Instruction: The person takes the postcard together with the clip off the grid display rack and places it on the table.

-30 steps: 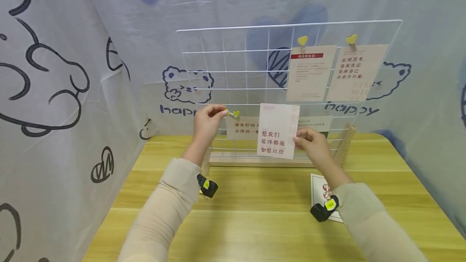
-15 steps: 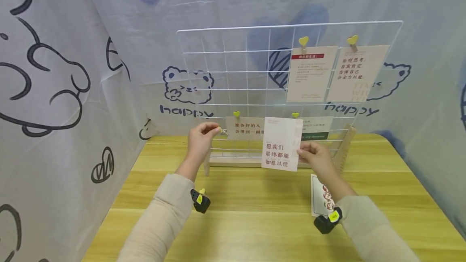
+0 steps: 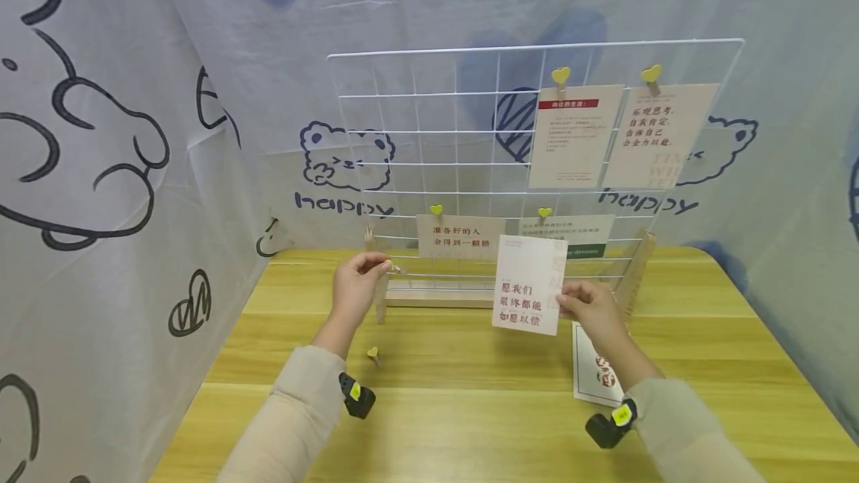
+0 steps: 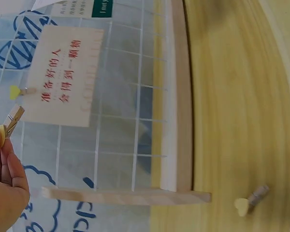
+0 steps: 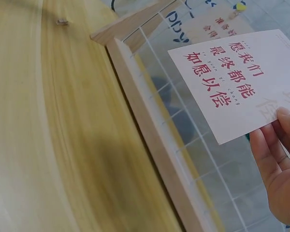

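My left hand (image 3: 357, 291) pinches a small wooden clothespin (image 4: 14, 118) with a yellow heart, in front of the lower left of the white wire grid (image 3: 456, 131). A pale pink card (image 3: 530, 282) with red Chinese writing is pinched at its right edge by my right hand (image 3: 593, 313). That card hangs in front of the grid and overlaps a white and green card (image 3: 593, 233). To its left a cream card (image 4: 67, 75) is clipped on the grid under a yellow heart clothespin (image 4: 20, 92).
Two more cards hang at the grid's upper right, one with a red band (image 3: 576, 136), one plain (image 3: 661, 136). A loose heart clothespin (image 3: 373, 355) lies on the wooden table (image 3: 436, 423). Under my right forearm lies a bordered card (image 3: 593, 375). The grid stands in a wooden base (image 4: 182, 96).
Both hands have drawn down and back from the grid, the left with the clothespin, the right with the pink card, which has shifted slightly right. The loose clothespin on the table has come into full view.
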`<state>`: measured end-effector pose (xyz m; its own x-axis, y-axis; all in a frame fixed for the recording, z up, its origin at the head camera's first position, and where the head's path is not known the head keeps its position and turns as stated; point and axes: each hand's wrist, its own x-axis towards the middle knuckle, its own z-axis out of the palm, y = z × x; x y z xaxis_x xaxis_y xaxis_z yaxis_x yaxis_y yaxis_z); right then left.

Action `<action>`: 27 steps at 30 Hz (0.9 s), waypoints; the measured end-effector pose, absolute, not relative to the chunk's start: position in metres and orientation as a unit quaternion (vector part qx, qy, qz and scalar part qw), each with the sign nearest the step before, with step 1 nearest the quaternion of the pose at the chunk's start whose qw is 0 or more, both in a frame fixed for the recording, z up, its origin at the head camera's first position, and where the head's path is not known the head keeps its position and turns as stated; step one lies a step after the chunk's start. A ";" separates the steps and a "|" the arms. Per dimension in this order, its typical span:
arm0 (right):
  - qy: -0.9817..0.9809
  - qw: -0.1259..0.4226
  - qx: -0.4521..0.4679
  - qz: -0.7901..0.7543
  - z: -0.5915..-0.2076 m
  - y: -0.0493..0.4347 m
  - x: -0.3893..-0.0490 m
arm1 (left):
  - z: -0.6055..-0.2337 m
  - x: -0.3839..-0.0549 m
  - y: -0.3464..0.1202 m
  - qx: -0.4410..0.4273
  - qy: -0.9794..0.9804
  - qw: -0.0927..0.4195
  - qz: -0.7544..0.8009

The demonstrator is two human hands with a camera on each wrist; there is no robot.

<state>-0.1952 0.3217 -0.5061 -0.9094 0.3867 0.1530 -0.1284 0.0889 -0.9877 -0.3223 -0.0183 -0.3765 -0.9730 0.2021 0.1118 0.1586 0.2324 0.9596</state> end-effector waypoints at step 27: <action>-0.723 0.123 -0.177 0.657 -0.517 0.305 -0.163 | -0.429 -0.312 -0.062 0.058 0.816 0.045 0.573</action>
<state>-0.1633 0.3050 -0.5167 -0.9068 0.4180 -0.0549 0.0944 0.0744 -0.9927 -0.3124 -0.0617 -0.4291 -0.9892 0.1463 -0.0080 0.0423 0.3372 0.9405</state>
